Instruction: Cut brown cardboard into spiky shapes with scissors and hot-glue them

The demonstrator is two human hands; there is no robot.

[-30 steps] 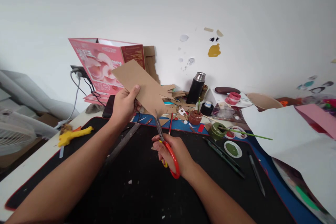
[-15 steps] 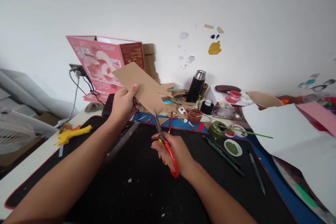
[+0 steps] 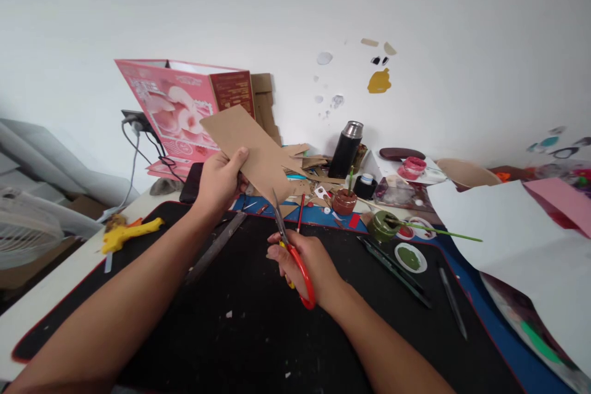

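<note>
Toward the black mat's (image 3: pixel 258 332) far edge, cardboard (image 3: pixel 261 160) meets scissors (image 3: pixel 299 260)

Held up near that edge, the cardboard runs its long axis from upper left to lower right, slanting down toward the scissors. The left hand (image 3: pixel 219 181) pinches its near side, thumb on top, so it is the closer hand. Lower and to the right, over the mat, the right hand (image 3: pixel 316 263) grips the scissors' handles. Their blades point up and away, tips overlapping the cardboard's lower end; whether they bite, I cannot tell

Single head-worn camera, looking forward and down from close above hands (image 3: pixel 218 178), black mat (image 3: pixel 258 338); white wall (image 3: pixel 258 6) ahead.
</note>
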